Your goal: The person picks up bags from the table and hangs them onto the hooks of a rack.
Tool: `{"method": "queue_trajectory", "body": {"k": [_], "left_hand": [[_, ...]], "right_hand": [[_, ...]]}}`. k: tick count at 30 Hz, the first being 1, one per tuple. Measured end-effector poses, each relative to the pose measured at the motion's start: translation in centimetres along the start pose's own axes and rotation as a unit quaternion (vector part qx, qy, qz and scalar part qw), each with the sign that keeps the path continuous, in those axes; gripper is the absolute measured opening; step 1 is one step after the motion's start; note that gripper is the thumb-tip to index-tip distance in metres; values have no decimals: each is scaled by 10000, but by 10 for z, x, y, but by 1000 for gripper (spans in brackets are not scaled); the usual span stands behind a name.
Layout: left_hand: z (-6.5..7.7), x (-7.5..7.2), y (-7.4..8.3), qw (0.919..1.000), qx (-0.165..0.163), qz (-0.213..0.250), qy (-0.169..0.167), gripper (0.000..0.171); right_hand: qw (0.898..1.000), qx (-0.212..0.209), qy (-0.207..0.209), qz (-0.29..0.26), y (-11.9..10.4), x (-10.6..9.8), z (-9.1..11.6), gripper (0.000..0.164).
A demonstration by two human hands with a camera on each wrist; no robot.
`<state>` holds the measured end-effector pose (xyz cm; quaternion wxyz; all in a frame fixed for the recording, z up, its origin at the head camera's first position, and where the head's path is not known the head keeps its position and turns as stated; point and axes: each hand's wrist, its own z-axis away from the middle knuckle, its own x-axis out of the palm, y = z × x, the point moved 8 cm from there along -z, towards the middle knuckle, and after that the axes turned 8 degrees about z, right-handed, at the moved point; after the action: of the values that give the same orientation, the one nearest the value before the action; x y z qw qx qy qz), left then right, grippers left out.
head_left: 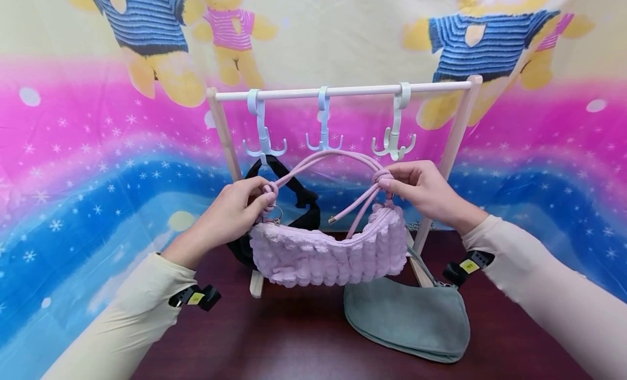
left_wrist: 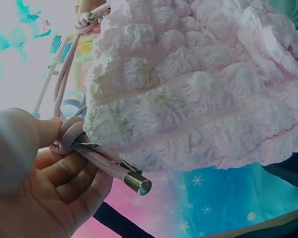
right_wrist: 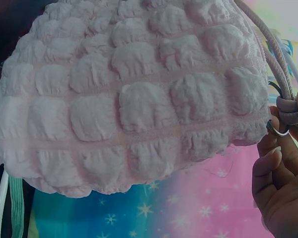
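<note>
A puffy pink handbag (head_left: 328, 255) hangs in the air between both hands, in front of a small rack. My left hand (head_left: 235, 211) pinches the knot at the left end of its cord strap (head_left: 338, 153); in the left wrist view, metal-tipped cord ends (left_wrist: 138, 182) stick out below the thumb. The right hand (head_left: 428, 192) pinches the knot at the strap's other end, beside a metal ring (right_wrist: 278, 130) in the right wrist view. Between the knots the strap arches up, just below the rack's hooks. A loose cord end dangles near the right knot.
The wooden rack's white bar (head_left: 343, 90) carries a left hook (head_left: 264, 135), a middle hook (head_left: 324, 124) and a right hook (head_left: 395, 129). A black bag (head_left: 294, 187) hangs from the left one. A green handbag (head_left: 411, 317) lies on the dark table (head_left: 294, 336). Behind stands a printed cloth.
</note>
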<state>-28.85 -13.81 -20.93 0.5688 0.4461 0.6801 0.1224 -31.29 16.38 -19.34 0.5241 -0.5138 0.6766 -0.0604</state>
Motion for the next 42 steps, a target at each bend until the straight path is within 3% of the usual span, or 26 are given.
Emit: {"method": "queue_trajectory", "body": {"k": [17,42], "left_hand": [[-1,-5,7,9999,68,57,106,17],[-4,-20,15,9973,324,-142,639,18]], "right_hand": [[10000,37,37,-54,-4,-6,-4,25],[9991,-20,429,-60,-12,-9,-14,29]]}}
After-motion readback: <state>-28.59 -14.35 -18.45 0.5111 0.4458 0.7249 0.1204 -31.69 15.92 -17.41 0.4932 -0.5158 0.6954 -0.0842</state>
